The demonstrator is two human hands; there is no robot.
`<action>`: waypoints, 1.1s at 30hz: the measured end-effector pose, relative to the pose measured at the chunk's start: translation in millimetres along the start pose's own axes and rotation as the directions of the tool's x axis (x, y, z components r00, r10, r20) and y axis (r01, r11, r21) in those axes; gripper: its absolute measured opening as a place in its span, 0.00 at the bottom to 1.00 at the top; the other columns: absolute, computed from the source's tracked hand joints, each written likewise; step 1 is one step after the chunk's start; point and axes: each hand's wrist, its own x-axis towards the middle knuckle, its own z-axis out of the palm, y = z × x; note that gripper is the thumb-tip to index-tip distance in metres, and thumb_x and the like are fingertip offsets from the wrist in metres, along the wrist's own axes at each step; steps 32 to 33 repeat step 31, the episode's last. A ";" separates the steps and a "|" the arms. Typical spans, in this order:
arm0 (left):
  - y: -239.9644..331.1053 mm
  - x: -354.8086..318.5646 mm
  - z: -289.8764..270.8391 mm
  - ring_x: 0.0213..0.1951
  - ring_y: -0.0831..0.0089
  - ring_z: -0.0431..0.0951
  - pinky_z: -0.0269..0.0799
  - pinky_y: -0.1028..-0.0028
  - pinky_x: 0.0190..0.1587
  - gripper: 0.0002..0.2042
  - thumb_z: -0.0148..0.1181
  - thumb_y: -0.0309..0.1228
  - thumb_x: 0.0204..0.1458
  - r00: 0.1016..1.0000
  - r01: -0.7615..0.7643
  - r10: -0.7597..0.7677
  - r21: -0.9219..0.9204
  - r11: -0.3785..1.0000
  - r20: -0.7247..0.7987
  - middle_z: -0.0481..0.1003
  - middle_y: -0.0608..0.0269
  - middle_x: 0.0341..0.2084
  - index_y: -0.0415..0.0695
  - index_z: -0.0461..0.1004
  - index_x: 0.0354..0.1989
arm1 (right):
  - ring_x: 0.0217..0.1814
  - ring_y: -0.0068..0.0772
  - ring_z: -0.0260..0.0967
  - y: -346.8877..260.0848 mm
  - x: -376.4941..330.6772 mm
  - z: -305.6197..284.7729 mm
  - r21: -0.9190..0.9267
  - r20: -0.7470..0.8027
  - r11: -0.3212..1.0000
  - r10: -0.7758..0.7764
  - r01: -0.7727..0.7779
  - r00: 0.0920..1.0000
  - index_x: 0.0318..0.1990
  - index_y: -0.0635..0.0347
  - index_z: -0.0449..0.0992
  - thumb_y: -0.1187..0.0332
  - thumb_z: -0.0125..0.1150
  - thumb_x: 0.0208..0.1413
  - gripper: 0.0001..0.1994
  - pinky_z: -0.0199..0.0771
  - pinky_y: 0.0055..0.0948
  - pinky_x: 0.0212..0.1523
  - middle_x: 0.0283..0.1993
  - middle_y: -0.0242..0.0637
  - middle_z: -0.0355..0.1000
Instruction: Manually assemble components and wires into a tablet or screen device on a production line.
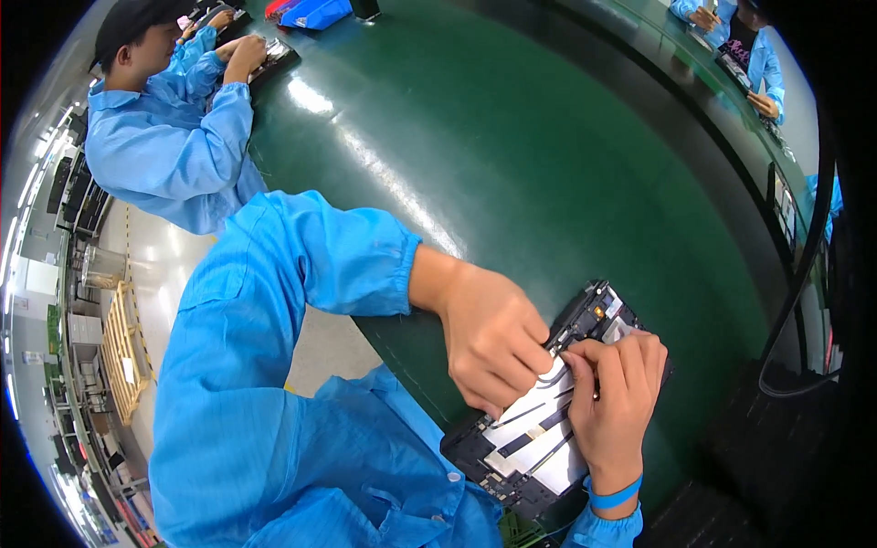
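An opened tablet-like device (pixel 539 437) lies tilted on the green table, its inside facing up. Its frame is black, and a silver-white battery with dark flat cables across it fills the middle. My left hand (pixel 493 338) rests over the device's left side, fingers curled inward and closed; its fingertips and whatever they may hold are hidden. On the right side, my right hand (pixel 619 402) has its thumb and bent index finger pressed together near the battery's far end. What sits between them is too small to make out. A blue band (pixel 614 494) circles my right wrist.
The green table (pixel 512 137) stretches away ahead. At the far left a co-worker (pixel 174 137) in blue handles a dark device; another person (pixel 754 64) sits at the upper right. Blue bins (pixel 315 13) stand at the back. A black cable (pixel 793 320) hangs at right.
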 end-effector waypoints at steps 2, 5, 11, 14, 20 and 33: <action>1.1 -1.4 0.9 0.26 0.70 0.73 0.55 0.72 0.23 0.20 0.60 0.38 0.67 0.999 -0.040 0.040 0.034 0.999 -0.012 0.72 0.66 0.24 0.46 0.71 0.21 | 0.42 0.48 0.66 2.4 2.7 -0.9 -0.007 -0.001 0.999 -0.037 0.037 0.999 0.38 0.58 0.83 0.74 0.76 0.52 0.08 0.69 0.47 0.51 0.34 0.37 0.67; -3.7 0.0 -0.8 0.27 0.70 0.74 0.60 0.71 0.23 0.22 0.64 0.40 0.64 1.000 -0.001 0.002 0.070 0.998 -0.015 0.64 0.70 0.20 0.51 0.65 0.17 | 0.40 0.44 0.65 4.7 5.4 -2.1 0.045 0.001 0.999 0.012 -0.012 1.000 0.36 0.58 0.84 0.75 0.77 0.52 0.07 0.66 0.43 0.46 0.31 0.35 0.66; -16.1 -1.3 2.4 0.27 0.69 0.74 0.61 0.71 0.23 0.22 0.66 0.40 0.62 0.998 0.055 -0.054 0.028 0.998 -0.031 0.64 0.70 0.20 0.51 0.65 0.16 | 0.35 0.34 0.60 9.8 11.8 0.5 0.262 -0.024 0.941 0.229 -0.215 0.973 0.33 0.56 0.86 0.75 0.79 0.50 0.06 0.58 0.36 0.40 0.26 0.30 0.62; -18.3 -2.7 2.0 0.26 0.69 0.75 0.61 0.71 0.23 0.22 0.66 0.40 0.61 0.999 0.042 -0.041 0.040 0.998 -0.014 0.65 0.70 0.20 0.51 0.65 0.16 | 0.35 0.34 0.60 11.5 13.7 2.3 0.261 -0.012 0.937 0.244 -0.232 0.970 0.33 0.56 0.87 0.75 0.80 0.49 0.06 0.58 0.35 0.40 0.26 0.29 0.63; -32.9 0.2 2.0 0.27 0.68 0.77 0.61 0.71 0.23 0.22 0.67 0.41 0.61 0.999 0.023 -0.022 0.027 0.999 -0.028 0.64 0.69 0.18 0.51 0.66 0.16 | 0.37 0.36 0.65 14.6 23.1 -3.0 0.322 0.025 0.903 0.293 -0.285 0.956 0.33 0.58 0.87 0.75 0.80 0.48 0.06 0.65 0.36 0.40 0.28 0.31 0.71; -49.8 -7.8 8.8 0.28 0.66 0.78 0.61 0.70 0.23 0.22 0.68 0.39 0.59 1.000 0.011 -0.010 0.041 0.999 -0.025 0.65 0.69 0.18 0.50 0.65 0.14 | 0.41 0.34 0.71 30.6 25.1 -0.3 0.462 0.089 0.825 0.323 -0.326 0.942 0.39 0.58 0.91 0.76 0.78 0.51 0.07 0.70 0.33 0.45 0.36 0.36 0.85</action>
